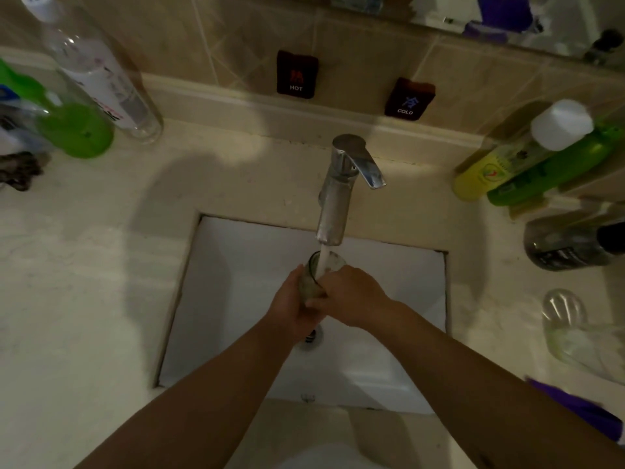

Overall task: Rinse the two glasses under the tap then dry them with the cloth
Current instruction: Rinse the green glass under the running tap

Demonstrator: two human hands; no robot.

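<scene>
Both hands, the left (291,304) and the right (350,297), gripped one glass (313,282) over the sink (236,265) under the tap (334,198); turning it slowly would rinse every side. The second glass (571,328) lay by the counter's right edge.

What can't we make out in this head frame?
- Lower glass: hidden by left hand and right hand, head view.
- Drain: mostly behind the left hand.
- Purple cloth: cut off by right edge.
- Second glass: blurred, contents unclear.
</scene>
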